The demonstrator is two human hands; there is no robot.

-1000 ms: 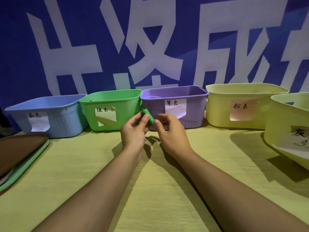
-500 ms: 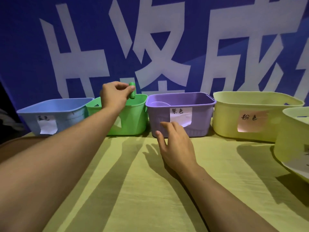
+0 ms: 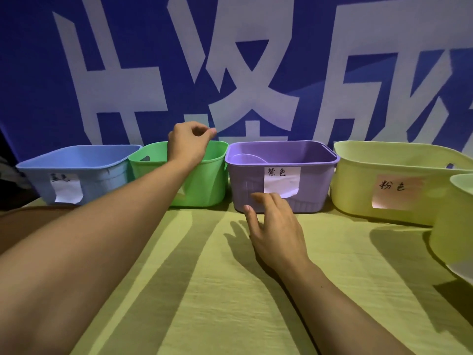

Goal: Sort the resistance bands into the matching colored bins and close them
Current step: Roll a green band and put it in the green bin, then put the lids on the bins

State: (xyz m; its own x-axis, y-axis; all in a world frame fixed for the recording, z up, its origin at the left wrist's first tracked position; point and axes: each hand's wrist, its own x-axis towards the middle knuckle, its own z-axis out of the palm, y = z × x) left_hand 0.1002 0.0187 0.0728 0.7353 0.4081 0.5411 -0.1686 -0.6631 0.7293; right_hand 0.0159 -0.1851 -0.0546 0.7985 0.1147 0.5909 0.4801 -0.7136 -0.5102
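My left hand (image 3: pixel 189 142) hovers over the open green bin (image 3: pixel 212 178) with fingers loosely curled and nothing between them. The green resistance band is out of sight; the bin's inside is hidden from this angle. My right hand (image 3: pixel 275 226) rests on the yellow tablecloth (image 3: pixel 230 290) with fingers spread, its fingertips close to the front wall of the purple bin (image 3: pixel 314 198). A pale curved shape (image 3: pixel 245 158) lies inside the purple bin.
A blue bin (image 3: pixel 102 175) stands left of the green one. A yellow bin (image 3: pixel 358 190) with a pink label stands right of the purple one, and another pale bin (image 3: pixel 453 226) sits nearer at the right edge. A blue banner hangs behind.
My left hand carried the rolled green band from the table's middle up over the green bin, and the band has left its fingers. My right hand settled onto the cloth.
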